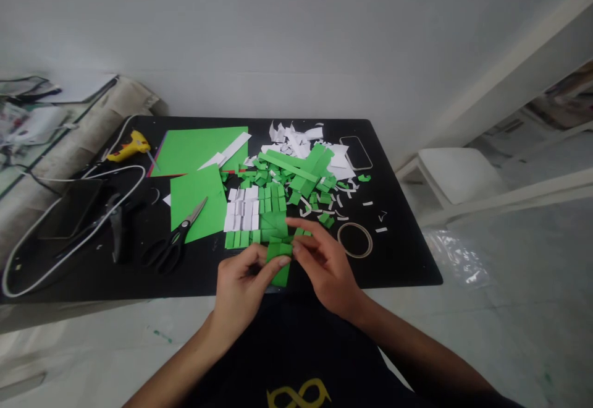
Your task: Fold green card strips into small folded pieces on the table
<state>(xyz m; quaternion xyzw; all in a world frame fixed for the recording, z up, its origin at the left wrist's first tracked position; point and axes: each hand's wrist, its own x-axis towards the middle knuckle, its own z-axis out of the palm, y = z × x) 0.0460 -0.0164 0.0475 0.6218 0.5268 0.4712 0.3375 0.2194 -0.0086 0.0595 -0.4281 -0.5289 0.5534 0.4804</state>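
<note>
Table [407, 259]: black, one, and every place below is told against it.
Cable [69, 250]: one white loop on the table's left end, reaching past its near-left corner.
Sheets [197, 201]: two whole green ones on the table's left half. One lies toward the far edge [199, 148]. The other is nearer the middle.
Pile [259, 207]: small folded green and white pieces at the table's middle, too many and too overlapped for you to count. Long green strips [301, 164] lie across its far side.
Left hand [241, 284]: yours, over the table's near edge, thumb and fingers pinched on the piece.
Right hand [324, 266]: yours, over the same near edge, fingertips closed on the piece's other side.
Scissors [178, 241]: one pair with black handles, blades resting on the nearer sheet.
Glue gun [127, 146]: one, yellow, near the table's far-left corner.
Ring [354, 240]: one thin loop lying flat on the table's right half.
Piece [280, 256]: green folded paper, held between both hands just above the table's near edge.
Mark [299, 394]: a yellow looped emblem on your dark shirt, below the table's near edge and cut off by the frame.
</note>
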